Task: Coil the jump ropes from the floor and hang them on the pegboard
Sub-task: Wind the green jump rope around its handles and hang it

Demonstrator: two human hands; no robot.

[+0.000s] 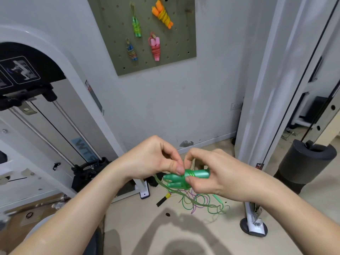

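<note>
We have the green jump rope in the air in front of us, above the floor and well below the pegboard. Its two handles lie side by side, with a few turns of cord wound around their middle. Our right hand grips the bundle, thumb on the wraps and fingers curled over the top. Our left hand pinches the cord right at the wraps, thumb pressed against fingertips.

The step in hand looks like finishing the wrap and securing its end. To do it well, we should keep the right thumb pressing on the turns so they cannot loosen, pull each new turn snug against the one beside it, and leave a loop free for a peg. A slack strand trails from the bundle toward the floor; it needs gathering in before we lift.

On the floor below lies a tangle of loose ropes, green and purple, not yet coiled. Four wrapped bundles already hang on the pegboard: lime green, orange, blue and pink.
</note>
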